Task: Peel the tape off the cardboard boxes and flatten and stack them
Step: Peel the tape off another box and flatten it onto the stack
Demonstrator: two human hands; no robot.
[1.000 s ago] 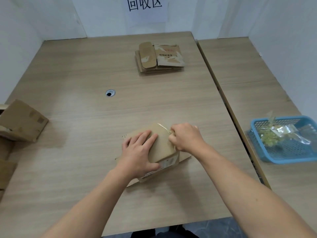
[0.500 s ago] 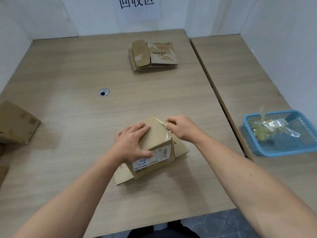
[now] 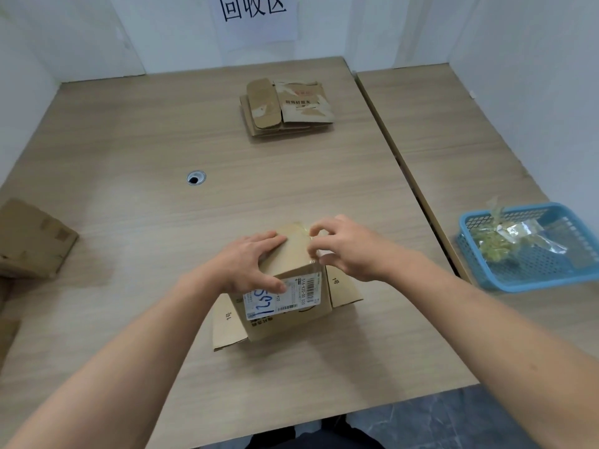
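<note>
While the left hand (image 3: 249,267) gripped the box (image 3: 291,254), the right hand (image 3: 345,249) pinched its tape (image 3: 314,260); a low, steady pull seemed best.

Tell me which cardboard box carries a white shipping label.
The upright box that the left hand grips while the right hand pinches its tape. The left-edge box and the flattened stack show no such label.

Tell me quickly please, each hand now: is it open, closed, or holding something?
Left hand: closed on the cardboard box, thumb on its labelled side.
Right hand: closed, pinching the clear tape at the box's top edge.
</note>
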